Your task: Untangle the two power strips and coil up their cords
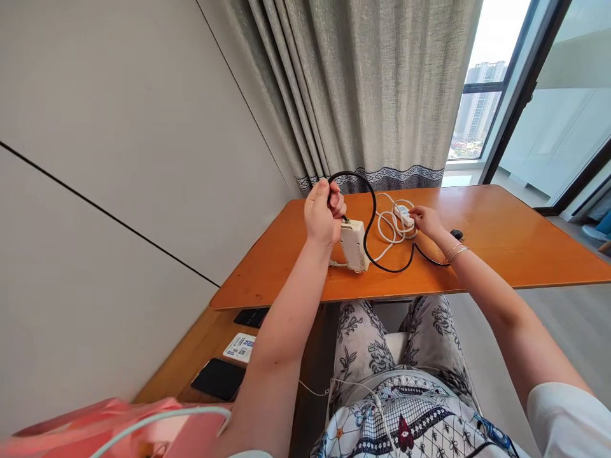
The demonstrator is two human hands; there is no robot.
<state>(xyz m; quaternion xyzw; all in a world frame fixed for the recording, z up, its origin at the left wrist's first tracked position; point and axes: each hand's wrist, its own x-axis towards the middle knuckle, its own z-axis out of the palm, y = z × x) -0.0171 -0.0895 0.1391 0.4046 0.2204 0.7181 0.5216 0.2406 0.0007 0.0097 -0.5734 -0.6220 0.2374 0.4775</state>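
Note:
My left hand (322,210) is raised above the table, its fingers closed around a black cable (370,191). The cable arcs to the right and drops to the tabletop, running on toward a small black plug (457,235). Just beside my left hand, an off-white plastic box (354,247) stands upright on the table, partly hidden by the wrist. My right hand (426,221) pinches the near end of a small white block (403,215), perhaps a socket or adapter. A loosely coiled white cord (387,224) lies around that block.
The orange-brown wooden table (501,248) meets a wall on the left and a grey curtain (382,89) behind. Lower left, a shelf holds a black phone (218,380) and a white printed card (240,348). A pink bag (119,426) lies nearby.

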